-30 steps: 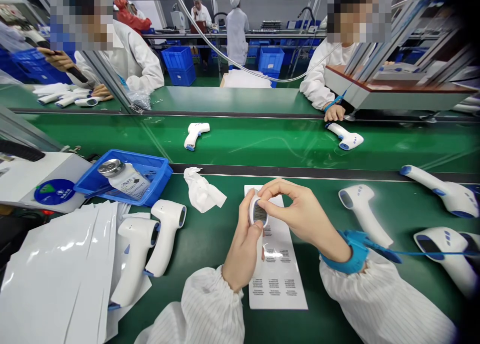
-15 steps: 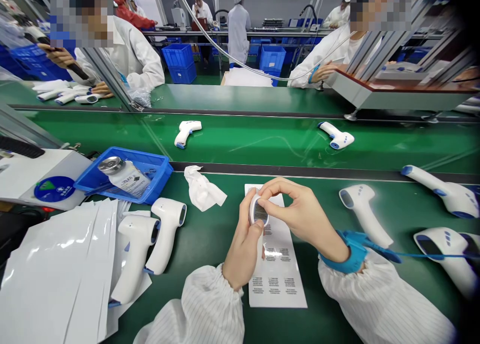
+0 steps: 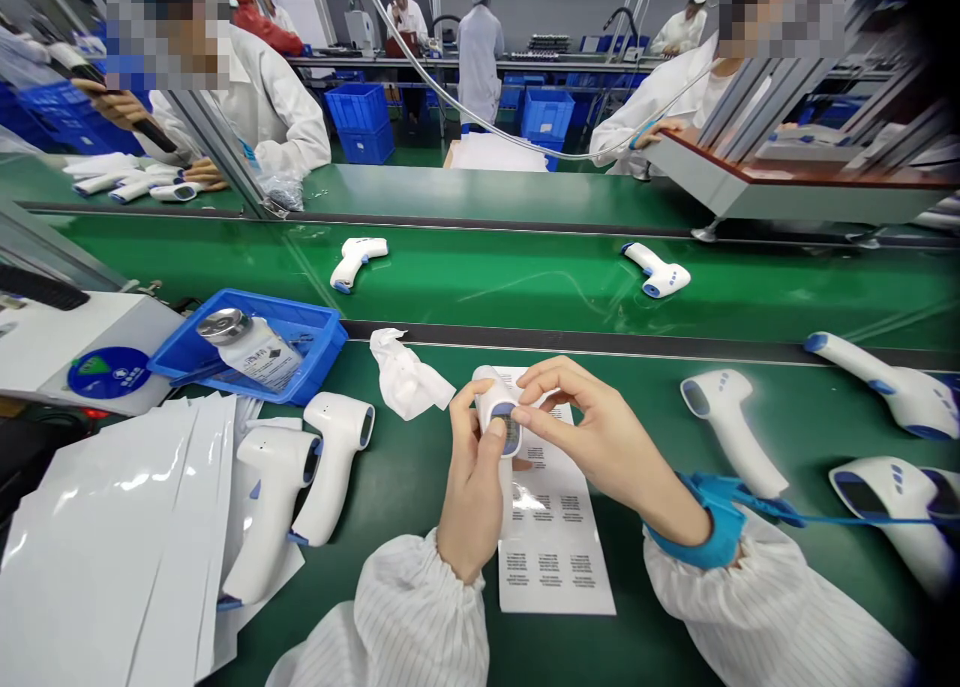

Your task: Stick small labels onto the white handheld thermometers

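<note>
White hard plastic, gun-shaped, blue-ringed at the display: the thermometer (image 3: 497, 399) I hold looks light and stiff, smooth enough to slip, its screen probably easy to smudge, so I'd grip the body's sides. Head camera: my left hand (image 3: 472, 487) is curled round its body, thumb by the screen; my right hand (image 3: 600, 437) pinches its top with fingertips, above the white printed label sheet (image 3: 555, 557) on the green bench (image 3: 405, 487).

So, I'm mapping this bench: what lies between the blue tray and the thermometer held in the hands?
A crumpled white wipe lies on the bench between the blue tray and the thermometer. The head view shows it.
</note>
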Motion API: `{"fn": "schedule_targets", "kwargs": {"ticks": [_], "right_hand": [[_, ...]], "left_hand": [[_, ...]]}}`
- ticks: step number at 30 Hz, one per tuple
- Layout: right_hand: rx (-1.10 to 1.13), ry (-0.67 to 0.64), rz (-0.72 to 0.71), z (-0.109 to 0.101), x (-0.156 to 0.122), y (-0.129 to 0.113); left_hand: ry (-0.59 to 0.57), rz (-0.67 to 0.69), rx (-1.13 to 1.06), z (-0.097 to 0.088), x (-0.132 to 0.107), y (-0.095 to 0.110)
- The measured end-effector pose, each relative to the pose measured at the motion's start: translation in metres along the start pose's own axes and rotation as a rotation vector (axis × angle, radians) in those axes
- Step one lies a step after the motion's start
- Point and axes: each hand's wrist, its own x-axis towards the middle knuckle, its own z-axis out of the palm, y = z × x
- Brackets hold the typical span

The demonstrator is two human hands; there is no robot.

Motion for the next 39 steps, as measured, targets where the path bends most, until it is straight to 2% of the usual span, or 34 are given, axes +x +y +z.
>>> {"fn": "schedule_targets", "kwargs": {"ticks": [7, 10, 15, 22, 26, 29, 32, 36, 39], "right_hand": [[-0.100, 0.051, -0.165, 0.009, -0.007, -0.008], [-0.114, 0.082, -0.113, 0.012, -0.007, -0.003], [0.040, 0.105, -0.021, 0.019, -0.003, 0.008], [0.164, 0.003, 0.056, 0.022, -0.004, 0.005], [0.142, -0.137, 0.076, 0.013, 0.000, 0.005], [0.129, -0.212, 0.040, 0.009, 0.003, 0.005], [0.162, -0.158, 0.016, 0.009, 0.005, 0.006], [0.223, -0.048, 0.025, 0.014, 0.005, 0.009], [0.274, -0.058, 0.036, 0.017, 0.004, 0.011]], "left_hand": [[0.022, 0.026, 0.116, 0.000, -0.001, 0.002], [0.000, 0.015, 0.113, 0.000, -0.001, 0.000], [-0.017, 0.012, 0.090, 0.002, -0.004, -0.002], [-0.047, -0.063, -0.006, 0.001, -0.003, 0.004], [-0.146, -0.084, -0.082, -0.003, 0.000, 0.007], [-0.208, -0.041, -0.040, -0.005, 0.001, 0.006], [-0.206, 0.018, 0.033, -0.004, 0.000, 0.003], [-0.223, 0.033, 0.050, -0.001, -0.002, 0.001], [-0.216, 0.036, 0.075, 0.000, -0.002, 0.001]]}}
